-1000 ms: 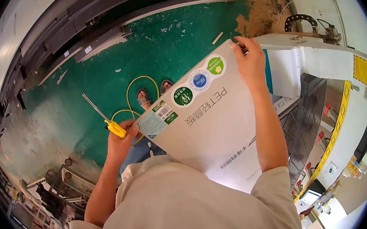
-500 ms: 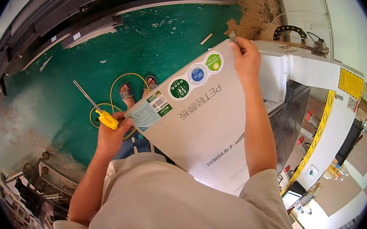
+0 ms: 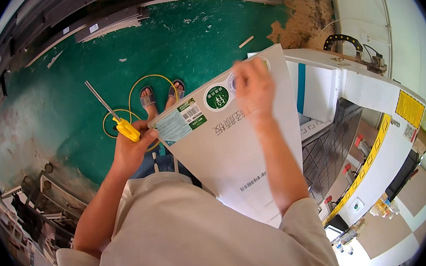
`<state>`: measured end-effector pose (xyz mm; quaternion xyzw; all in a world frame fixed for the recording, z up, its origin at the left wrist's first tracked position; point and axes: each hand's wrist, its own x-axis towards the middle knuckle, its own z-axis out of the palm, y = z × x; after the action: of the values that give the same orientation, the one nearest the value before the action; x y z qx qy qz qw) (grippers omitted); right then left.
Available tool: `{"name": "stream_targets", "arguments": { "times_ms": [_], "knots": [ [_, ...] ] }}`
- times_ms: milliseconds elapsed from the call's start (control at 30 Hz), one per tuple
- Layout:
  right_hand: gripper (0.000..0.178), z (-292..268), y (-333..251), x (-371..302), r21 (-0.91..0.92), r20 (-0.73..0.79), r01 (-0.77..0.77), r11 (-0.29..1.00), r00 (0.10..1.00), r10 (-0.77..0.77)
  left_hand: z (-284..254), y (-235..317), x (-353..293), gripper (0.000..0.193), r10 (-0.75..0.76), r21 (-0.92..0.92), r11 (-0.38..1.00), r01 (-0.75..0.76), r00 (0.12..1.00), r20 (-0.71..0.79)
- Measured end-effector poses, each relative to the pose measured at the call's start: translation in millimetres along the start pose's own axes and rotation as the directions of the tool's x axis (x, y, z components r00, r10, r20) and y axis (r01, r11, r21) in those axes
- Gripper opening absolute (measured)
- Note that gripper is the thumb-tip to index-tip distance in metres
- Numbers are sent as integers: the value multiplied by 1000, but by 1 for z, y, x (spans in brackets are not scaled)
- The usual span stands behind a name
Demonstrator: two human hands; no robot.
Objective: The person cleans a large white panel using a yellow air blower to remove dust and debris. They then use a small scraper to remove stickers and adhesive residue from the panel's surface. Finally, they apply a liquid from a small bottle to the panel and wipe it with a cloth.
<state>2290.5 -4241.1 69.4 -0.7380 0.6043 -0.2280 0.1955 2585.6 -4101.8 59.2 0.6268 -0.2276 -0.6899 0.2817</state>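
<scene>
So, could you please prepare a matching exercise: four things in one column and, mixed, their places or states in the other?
1. Yellow-handled tool
2. Right hand
3. Yellow hose or cable
4. Sandals

A. looped on the green floor
B. worn, toes showing
C. held in the left hand
D. blurred, in front of the board

Pairs: 1-C, 2-D, 3-A, 4-B

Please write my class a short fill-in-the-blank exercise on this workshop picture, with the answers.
1. The left hand grips a tool whose handle is ____.
2. On the panel, the dark green sticker beside the right hand is ____ in shape.
3. The floor around the sandals is ____.

Missing words: yellow; round; green.
</scene>
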Motion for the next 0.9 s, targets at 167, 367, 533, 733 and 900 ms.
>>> {"name": "stream_targets", "arguments": {
  "times_ms": [167, 367, 533, 733, 900],
  "knots": [
    [4, -7, -8, 4, 105, 22, -64, 992, 998, 62, 0, 1, -2, 37, 6, -52, 999, -5, 1000, 5],
    [2, -37, 66, 43, -78, -190, -111, 991, 977, 95, 1, 3, 0, 37, 22, -32, 999, -21, 999, 31],
    [5, 18, -37, -12, 69, 34, 28, 997, 999, -30, 4, 7, -2, 35, 12, -36, 999, -12, 1000, 14],
    [4, -45, 63, 48, -96, -236, -197, 976, 957, 170, 0, 6, -4, 36, 19, -24, 1000, -19, 999, 27],
    [3, -14, 33, 21, -42, -127, -173, 984, 978, 167, 11, 3, -19, 44, 40, -150, 988, -40, 999, -2]
  ]
}}
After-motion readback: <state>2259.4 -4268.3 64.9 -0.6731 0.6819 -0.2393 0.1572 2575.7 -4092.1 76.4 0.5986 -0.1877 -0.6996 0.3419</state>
